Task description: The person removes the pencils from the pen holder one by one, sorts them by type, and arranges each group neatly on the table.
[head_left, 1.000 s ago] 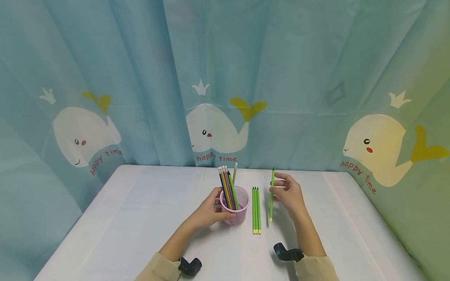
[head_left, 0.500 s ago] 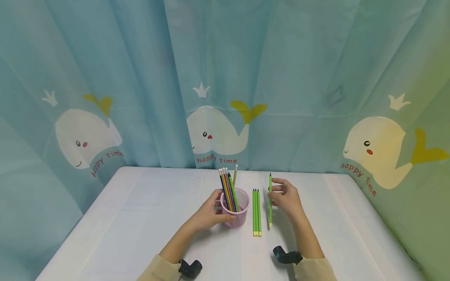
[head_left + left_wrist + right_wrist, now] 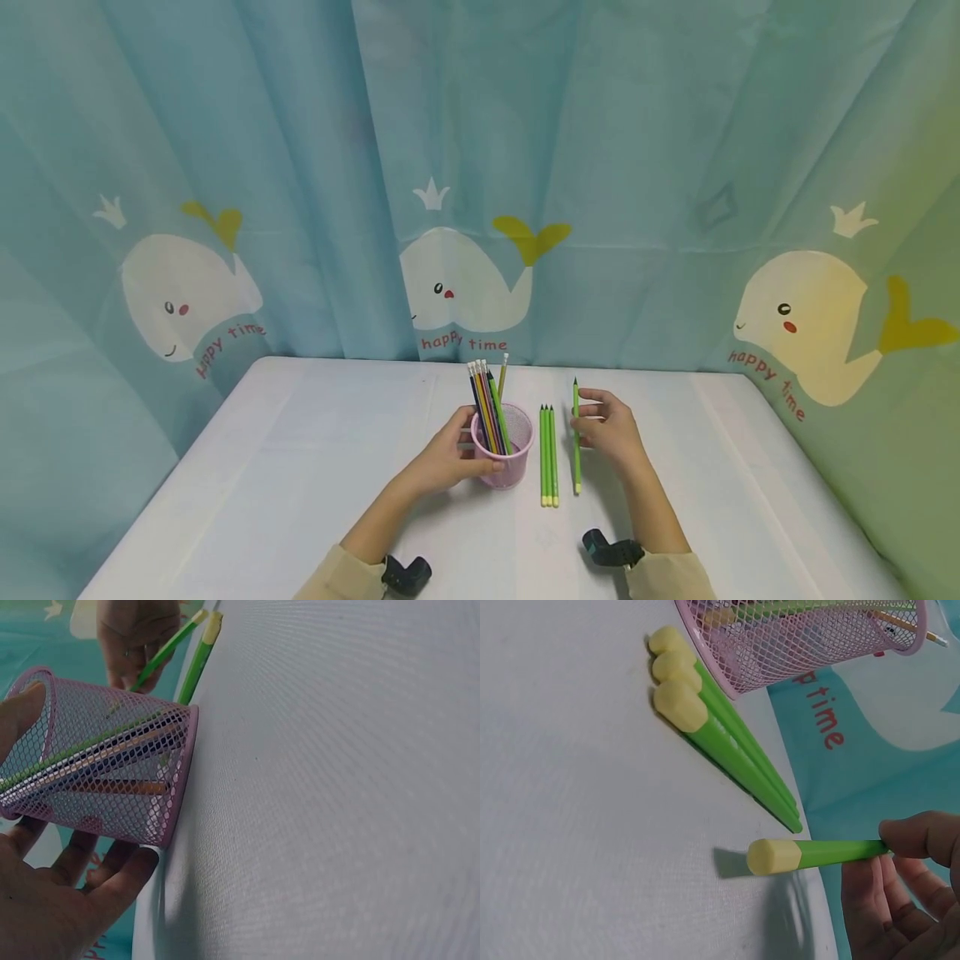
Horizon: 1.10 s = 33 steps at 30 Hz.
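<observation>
My left hand (image 3: 442, 457) holds a pink mesh pencil cup (image 3: 504, 472), thumb on the near side and fingers around the far left side. Several pencils lean in the cup, dark and yellow ones with white erasers and a green pencil (image 3: 498, 414). Between thumb and fingers, my right hand (image 3: 611, 427) pinches another green pencil (image 3: 840, 853), its dark point away from me and its yellow end toward me. In the right wrist view that yellow end casts a shadow on the white surface. Three green pencils (image 3: 549, 458) lie side by side between the cup and my right hand.
A white-covered table (image 3: 322, 450) bears everything. Behind it hangs a blue-green curtain (image 3: 637, 167) printed with whales, reaching the table's back edge. A black wrist camera (image 3: 406, 575) sits at my left cuff, and a second black camera (image 3: 611, 547) at my right.
My right hand has moved slightly left and nearer to me, bringing the pinched green pencil closer to the three lying ones. My left hand keeps its hold on the cup.
</observation>
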Each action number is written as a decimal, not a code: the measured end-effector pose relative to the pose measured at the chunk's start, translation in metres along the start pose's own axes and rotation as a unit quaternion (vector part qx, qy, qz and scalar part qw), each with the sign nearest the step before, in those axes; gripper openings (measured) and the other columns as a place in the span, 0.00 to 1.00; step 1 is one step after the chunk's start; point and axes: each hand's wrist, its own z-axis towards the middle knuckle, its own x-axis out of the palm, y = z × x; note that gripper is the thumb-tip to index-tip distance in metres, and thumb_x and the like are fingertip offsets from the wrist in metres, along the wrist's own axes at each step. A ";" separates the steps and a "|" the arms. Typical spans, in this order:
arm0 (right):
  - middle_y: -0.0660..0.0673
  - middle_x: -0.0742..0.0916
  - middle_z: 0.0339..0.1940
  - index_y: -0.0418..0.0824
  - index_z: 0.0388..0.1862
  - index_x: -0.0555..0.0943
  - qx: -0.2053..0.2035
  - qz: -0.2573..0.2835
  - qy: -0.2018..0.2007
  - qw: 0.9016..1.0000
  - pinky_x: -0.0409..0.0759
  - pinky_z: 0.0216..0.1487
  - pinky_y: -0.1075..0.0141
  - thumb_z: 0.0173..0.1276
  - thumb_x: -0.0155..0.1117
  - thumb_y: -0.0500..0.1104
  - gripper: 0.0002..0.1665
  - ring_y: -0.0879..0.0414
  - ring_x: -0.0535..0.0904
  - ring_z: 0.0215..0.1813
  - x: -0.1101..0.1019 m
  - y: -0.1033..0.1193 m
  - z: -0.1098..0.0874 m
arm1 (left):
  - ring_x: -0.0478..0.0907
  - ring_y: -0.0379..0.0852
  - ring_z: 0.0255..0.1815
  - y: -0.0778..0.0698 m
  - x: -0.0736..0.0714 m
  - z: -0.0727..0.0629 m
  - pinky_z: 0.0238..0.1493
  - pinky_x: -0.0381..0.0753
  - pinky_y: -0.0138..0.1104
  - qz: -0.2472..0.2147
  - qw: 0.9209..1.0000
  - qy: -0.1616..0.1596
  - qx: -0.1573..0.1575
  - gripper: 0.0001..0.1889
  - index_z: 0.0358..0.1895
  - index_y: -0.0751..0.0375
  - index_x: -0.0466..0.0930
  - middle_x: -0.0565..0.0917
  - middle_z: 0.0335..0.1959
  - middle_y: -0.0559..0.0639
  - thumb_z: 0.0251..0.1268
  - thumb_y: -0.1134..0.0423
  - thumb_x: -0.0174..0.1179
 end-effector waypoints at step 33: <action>0.38 0.84 0.40 0.30 0.65 0.73 0.032 0.009 0.064 0.997 0.88 0.33 0.61 0.59 0.67 0.27 0.33 0.53 0.82 0.36 0.001 -0.014 -0.001 | 0.75 0.61 0.64 0.000 0.000 0.000 0.63 0.79 0.51 -0.010 1.000 0.003 0.001 0.40 0.70 0.60 0.60 0.72 0.65 0.61 0.56 0.63 0.73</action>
